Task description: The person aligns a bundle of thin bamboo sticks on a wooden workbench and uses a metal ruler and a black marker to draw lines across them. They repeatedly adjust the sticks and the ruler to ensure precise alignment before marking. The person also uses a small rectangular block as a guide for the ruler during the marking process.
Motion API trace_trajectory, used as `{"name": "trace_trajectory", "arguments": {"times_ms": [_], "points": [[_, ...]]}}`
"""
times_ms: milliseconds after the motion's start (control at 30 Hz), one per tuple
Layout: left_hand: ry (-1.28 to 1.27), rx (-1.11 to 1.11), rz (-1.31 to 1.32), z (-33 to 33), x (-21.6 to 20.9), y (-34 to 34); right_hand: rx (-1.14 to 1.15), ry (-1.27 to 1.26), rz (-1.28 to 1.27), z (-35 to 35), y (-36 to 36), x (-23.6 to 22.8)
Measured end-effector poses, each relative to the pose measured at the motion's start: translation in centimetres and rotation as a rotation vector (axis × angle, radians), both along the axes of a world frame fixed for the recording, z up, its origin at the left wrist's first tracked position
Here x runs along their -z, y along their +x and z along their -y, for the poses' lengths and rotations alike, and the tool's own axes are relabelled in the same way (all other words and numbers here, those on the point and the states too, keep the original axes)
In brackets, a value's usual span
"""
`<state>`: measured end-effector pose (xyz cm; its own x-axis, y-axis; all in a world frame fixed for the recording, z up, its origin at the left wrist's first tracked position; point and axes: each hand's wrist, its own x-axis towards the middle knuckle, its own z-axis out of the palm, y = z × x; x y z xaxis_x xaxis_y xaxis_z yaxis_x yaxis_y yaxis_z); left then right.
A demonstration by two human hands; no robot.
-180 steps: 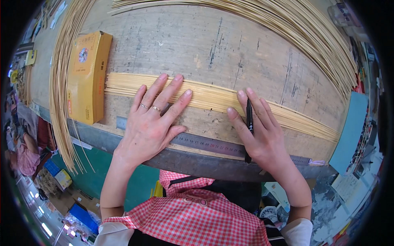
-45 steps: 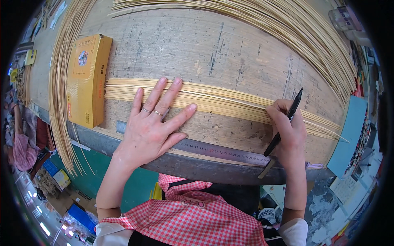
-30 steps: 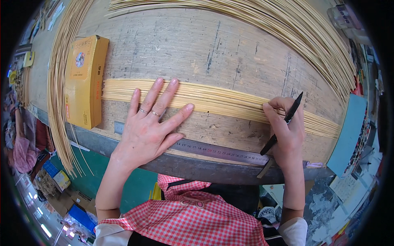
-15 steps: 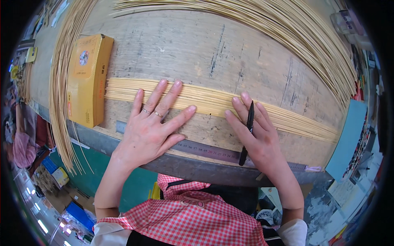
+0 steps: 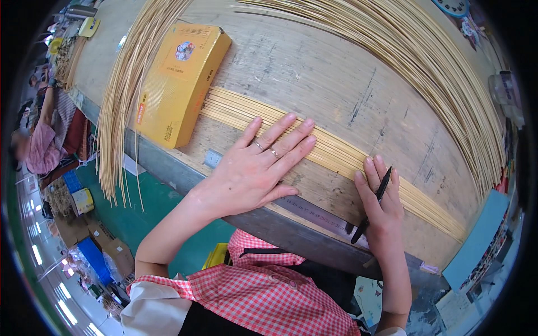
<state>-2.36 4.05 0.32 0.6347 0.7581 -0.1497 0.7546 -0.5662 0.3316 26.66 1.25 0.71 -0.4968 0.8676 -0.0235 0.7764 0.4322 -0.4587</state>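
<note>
A flat row of thin bamboo strips (image 5: 348, 154) lies side by side across the wooden table. My left hand (image 5: 260, 165) rests open on the row, fingers spread, two of them wearing rings. Further right, my right hand (image 5: 384, 215) has its fingertips on the strips and holds a black pen (image 5: 385, 183) slanting between its fingers. A small dark mark shows on the near edge of the row between my hands. The strips' left ends meet a yellow box (image 5: 178, 84). Along the table's near edge, a metal ruler (image 5: 316, 214) is partly covered by my hands.
Long loose bamboo strips (image 5: 126, 95) hang over the near edge left of the box. Another large bundle (image 5: 443, 73) curves along the far right. A blue-green board (image 5: 476, 241) stands at the right end. Another person in pink (image 5: 45, 145) is at far left.
The view has turned, so the box, strips and table appear shifted to the right and tilted. My left hand's fingers are closer together. The pen stays in my right hand.
</note>
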Motion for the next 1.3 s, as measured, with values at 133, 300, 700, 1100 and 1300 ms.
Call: {"name": "trace_trajectory", "arguments": {"times_ms": [133, 300, 700, 1100, 1300], "points": [[0.005, -0.017, 0.017, 0.0, 0.1, -0.3, -0.027, 0.004, 0.000, -0.2, -0.4, 0.2], [-0.015, -0.043, 0.012, 0.1, -0.2, -0.3, -0.079, -0.008, 0.056, -0.5, -1.3, -0.1], [0.425, -0.805, 0.066, 1.2, -1.2, -10.5, -0.098, -0.029, 0.069, -0.4, -1.3, 0.2], [0.427, -0.850, 0.158, 0.6, -0.7, -10.8, -0.139, -0.046, 0.061, -0.8, -1.6, -0.3], [0.451, -0.792, 0.044, 0.7, -1.0, -10.0, -0.147, -0.046, 0.043, -0.9, -1.4, -0.3]]}}
